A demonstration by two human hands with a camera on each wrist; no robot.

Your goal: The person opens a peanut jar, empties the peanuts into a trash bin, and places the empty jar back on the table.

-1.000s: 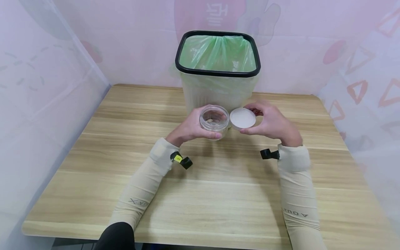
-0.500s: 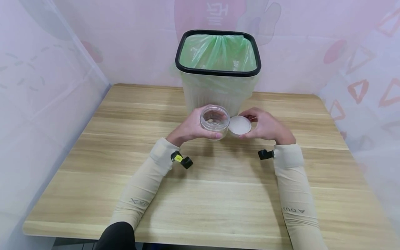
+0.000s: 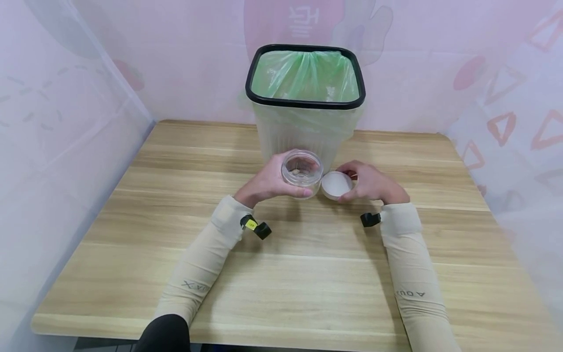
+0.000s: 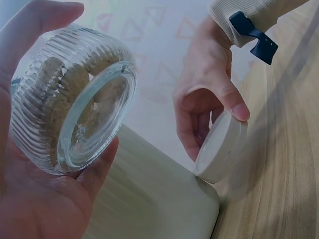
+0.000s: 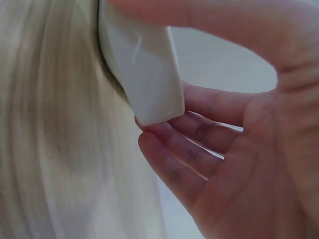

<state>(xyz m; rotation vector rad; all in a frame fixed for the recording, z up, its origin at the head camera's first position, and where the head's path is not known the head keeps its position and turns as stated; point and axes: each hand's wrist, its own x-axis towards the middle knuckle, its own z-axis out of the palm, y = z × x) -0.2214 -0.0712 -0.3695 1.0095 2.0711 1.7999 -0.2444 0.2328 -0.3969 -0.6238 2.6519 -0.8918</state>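
Note:
A clear ribbed glass jar without a lid on it is gripped by my left hand in front of the bin. In the left wrist view, brownish pieces show through the wall of the jar. My right hand pinches a round white lid between thumb and fingers, just right of the jar. The lid is tilted and low, close to the wooden tabletop; whether it touches the wood I cannot tell. In the right wrist view, the thumb lies over the lid, hiding part of it.
A pale waste bin with a black rim and a green liner stands behind both hands at the back of the wooden table. Printed cloth walls border the table at the back and both sides.
My right hand has lowered the lid, moving it slightly left and nearer to me. My left hand holds the jar in nearly the same place.

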